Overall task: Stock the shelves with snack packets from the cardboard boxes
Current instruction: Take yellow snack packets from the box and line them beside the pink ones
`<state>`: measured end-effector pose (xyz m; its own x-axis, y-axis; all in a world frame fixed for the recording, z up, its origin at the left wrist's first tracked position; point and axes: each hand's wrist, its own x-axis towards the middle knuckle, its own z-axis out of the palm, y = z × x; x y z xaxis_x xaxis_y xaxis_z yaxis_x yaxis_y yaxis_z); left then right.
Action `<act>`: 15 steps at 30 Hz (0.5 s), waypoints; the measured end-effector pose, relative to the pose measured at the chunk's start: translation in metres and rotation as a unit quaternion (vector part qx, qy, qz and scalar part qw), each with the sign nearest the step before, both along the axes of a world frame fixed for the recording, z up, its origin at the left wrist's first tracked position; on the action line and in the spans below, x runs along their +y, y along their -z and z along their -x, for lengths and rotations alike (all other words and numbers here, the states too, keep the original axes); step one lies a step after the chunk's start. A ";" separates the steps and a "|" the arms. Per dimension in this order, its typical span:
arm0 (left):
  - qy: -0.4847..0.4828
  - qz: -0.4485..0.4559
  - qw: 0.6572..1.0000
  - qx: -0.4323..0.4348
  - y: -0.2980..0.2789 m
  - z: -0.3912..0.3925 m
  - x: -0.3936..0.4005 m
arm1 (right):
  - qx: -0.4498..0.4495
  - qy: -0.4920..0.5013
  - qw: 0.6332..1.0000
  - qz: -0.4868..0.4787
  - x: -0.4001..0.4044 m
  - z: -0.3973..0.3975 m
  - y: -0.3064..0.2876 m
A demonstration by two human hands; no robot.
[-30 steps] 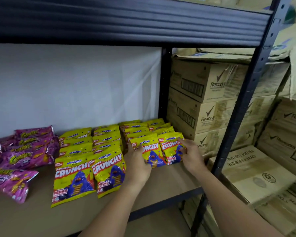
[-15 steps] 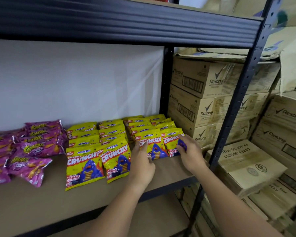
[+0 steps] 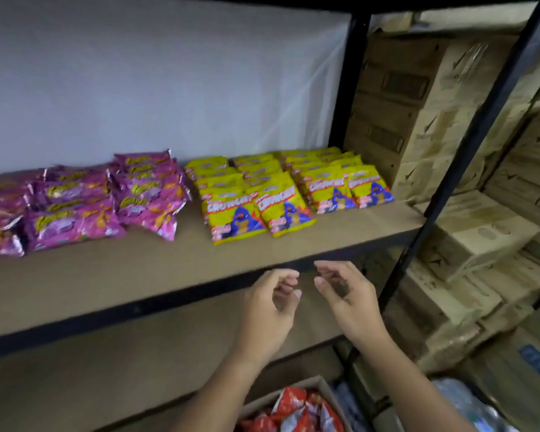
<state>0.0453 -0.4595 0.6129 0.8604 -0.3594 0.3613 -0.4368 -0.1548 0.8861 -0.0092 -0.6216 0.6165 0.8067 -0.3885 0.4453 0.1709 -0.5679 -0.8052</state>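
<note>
Both hands, left (image 3: 270, 302) and right (image 3: 345, 296), hang empty with loosely curled fingers at lower centre, above the box (image 3: 318, 388) of red packets (image 3: 296, 411), while yellow packets (image 3: 262, 194) lie in rows mid-frame on the shelf (image 3: 138, 275), likely fronted for display.

Cheese-snack packets (image 3: 75, 207) lay left on the shelf (image 3: 138, 275), Crunchy packets (image 3: 281, 191) right, the cardboard box (image 3: 293, 403) below.

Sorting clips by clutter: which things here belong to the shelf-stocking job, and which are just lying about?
Job: yellow snack packets; pink snack packets; brown shelf board; open cardboard box of red packets; empty left hand and right hand.

Lying about: stacked brown cardboard cartons beside the rack.
</note>
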 end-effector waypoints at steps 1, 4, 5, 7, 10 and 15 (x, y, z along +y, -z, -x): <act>-0.004 -0.006 1.000 0.015 0.018 0.003 0.019 | 0.010 -0.009 1.000 -0.008 0.017 0.005 0.016; -0.021 -0.028 0.998 0.057 0.079 0.009 0.078 | 0.063 -0.041 0.996 -0.038 0.067 0.015 0.077; -0.029 -0.036 0.996 0.074 0.104 0.011 0.098 | 0.087 -0.051 0.993 -0.057 0.085 0.016 0.100; -0.048 -0.051 0.991 0.114 0.159 0.013 0.138 | 0.127 -0.067 0.985 -0.092 0.119 0.018 0.150; -0.083 -0.103 0.979 0.157 0.254 0.018 0.199 | 0.183 -0.095 0.971 -0.124 0.168 0.016 0.237; -0.143 -0.229 0.930 0.250 0.425 0.041 0.304 | 0.272 -0.144 0.939 -0.151 0.237 0.017 0.408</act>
<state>0.0041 -0.1554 0.1882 0.9641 -0.1071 -0.2431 0.1287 -0.6121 0.7803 -0.0258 -0.3843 0.2089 0.9739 -0.1617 -0.1596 -0.2018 -0.2928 -0.9346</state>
